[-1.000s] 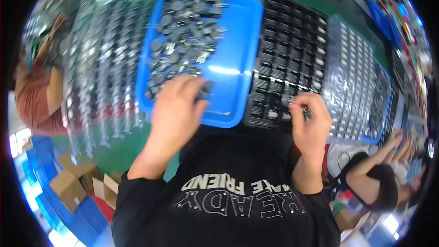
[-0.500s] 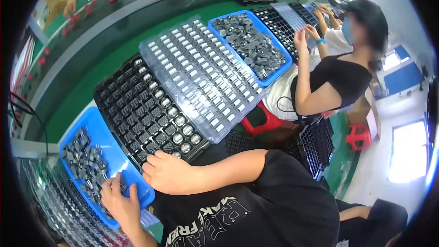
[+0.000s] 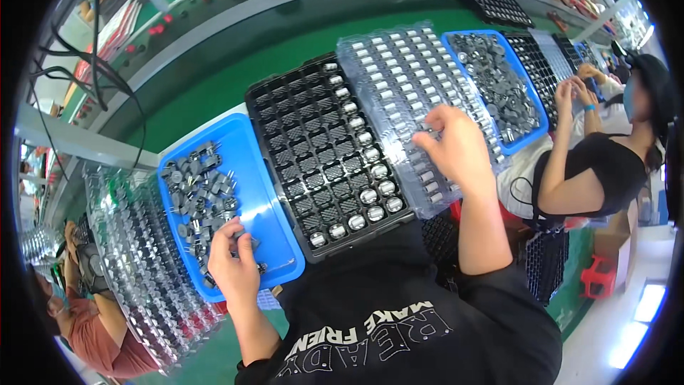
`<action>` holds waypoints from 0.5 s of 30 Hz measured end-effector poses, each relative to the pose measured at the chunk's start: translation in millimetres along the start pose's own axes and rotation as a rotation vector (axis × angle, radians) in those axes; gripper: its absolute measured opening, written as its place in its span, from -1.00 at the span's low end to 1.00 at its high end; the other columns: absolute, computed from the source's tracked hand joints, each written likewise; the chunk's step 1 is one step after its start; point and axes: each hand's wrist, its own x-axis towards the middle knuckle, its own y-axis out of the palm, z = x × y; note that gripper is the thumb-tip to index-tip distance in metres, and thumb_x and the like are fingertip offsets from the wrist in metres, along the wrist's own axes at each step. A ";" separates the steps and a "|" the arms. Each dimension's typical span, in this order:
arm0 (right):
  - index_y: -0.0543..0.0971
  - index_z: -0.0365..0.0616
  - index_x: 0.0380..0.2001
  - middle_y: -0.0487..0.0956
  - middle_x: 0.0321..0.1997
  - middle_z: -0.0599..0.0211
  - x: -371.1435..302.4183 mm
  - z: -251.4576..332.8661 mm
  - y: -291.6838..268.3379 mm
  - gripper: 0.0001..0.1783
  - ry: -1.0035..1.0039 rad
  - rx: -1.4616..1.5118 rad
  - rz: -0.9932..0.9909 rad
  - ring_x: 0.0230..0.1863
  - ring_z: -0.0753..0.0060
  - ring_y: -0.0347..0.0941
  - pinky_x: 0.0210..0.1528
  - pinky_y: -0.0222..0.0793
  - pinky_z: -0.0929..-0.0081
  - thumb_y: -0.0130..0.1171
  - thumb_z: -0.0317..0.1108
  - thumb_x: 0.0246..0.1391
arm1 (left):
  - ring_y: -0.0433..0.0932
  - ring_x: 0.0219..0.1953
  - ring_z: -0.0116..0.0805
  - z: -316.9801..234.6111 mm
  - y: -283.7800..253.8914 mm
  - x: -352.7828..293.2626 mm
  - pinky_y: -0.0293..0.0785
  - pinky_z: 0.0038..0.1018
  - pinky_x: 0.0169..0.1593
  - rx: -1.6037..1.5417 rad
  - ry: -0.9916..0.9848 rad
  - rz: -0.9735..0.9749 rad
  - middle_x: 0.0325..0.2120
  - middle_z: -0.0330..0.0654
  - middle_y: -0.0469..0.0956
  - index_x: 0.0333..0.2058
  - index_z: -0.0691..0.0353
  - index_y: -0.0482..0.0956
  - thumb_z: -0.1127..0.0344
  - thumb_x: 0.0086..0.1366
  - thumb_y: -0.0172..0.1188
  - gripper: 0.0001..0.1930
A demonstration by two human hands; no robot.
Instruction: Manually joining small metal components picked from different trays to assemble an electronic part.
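Observation:
My left hand (image 3: 234, 264) is over the blue tray (image 3: 274, 217), its thumb and fingers pinching a grey component with thin metal pins at the edge of the loose pile of grey components (image 3: 196, 189). My right hand (image 3: 459, 150) is above the clear plastic tray (image 3: 353, 46), which carries rows of small silver-white cylinders (image 3: 385, 85). Its thumb and forefinger close toward each other; what lies between them is too small to make out. Between the hands sits a black compartment tray (image 3: 303, 135). Shiny round parts (image 3: 356, 222) fill its right column and part of its near row.
A second blue tray of grey components (image 3: 495, 85) stands right of the clear tray. Beyond it sits a co-worker (image 3: 605, 164). Stacked clear trays (image 3: 135, 257) stand at the left, near hanging black cables (image 3: 96, 64). A green conveyor belt (image 3: 214, 103) runs behind.
My right hand has moved from the near edge of the black tray over to the clear tray. My left hand stays at the blue tray. The whole view has shifted and turned.

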 end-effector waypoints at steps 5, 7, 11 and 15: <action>0.56 -0.23 -0.39 0.61 -0.50 0.19 19.6 -24.1 13.1 -0.70 0.098 0.113 0.088 -0.44 0.24 0.56 -0.29 0.45 0.28 0.47 -0.33 -0.12 | 0.60 -0.08 -0.37 15.9 1.3 -7.8 0.53 -0.50 -0.08 -0.538 -0.125 0.027 0.00 -0.03 0.60 -0.17 0.28 0.57 0.63 0.24 0.22 -0.80; 0.58 -0.24 -0.38 0.64 -0.46 0.17 21.5 -24.9 13.7 -0.75 0.037 0.063 0.096 -0.40 0.24 0.58 -0.24 0.47 0.30 0.40 -0.34 -0.09 | 0.53 0.02 -0.39 11.5 -1.5 -6.5 0.45 -0.50 0.04 -0.846 -0.156 0.107 0.02 -0.11 0.54 -0.14 0.25 0.55 0.63 0.23 0.24 -0.76; 0.64 -0.27 -0.30 0.64 -0.36 0.28 20.1 -46.7 12.2 -0.90 0.003 0.299 0.155 -0.28 0.48 0.57 -0.20 0.46 0.51 0.24 -0.51 0.10 | 0.54 -0.18 -0.41 12.9 0.6 -2.1 0.50 -0.47 -0.17 -1.120 -0.185 0.198 0.02 -0.11 0.46 -0.11 0.26 0.52 0.57 0.27 0.26 -0.77; 0.63 -0.21 -0.18 0.53 -0.35 0.42 27.1 -74.0 10.4 -0.84 -0.163 0.226 0.196 -0.42 0.62 0.32 -0.35 0.28 0.59 0.19 -0.55 0.16 | 0.60 -0.14 -0.39 2.4 -14.8 -9.0 0.57 -0.45 -0.14 -1.218 -0.310 0.222 0.01 -0.08 0.50 0.03 0.29 0.53 0.41 0.32 0.34 -0.67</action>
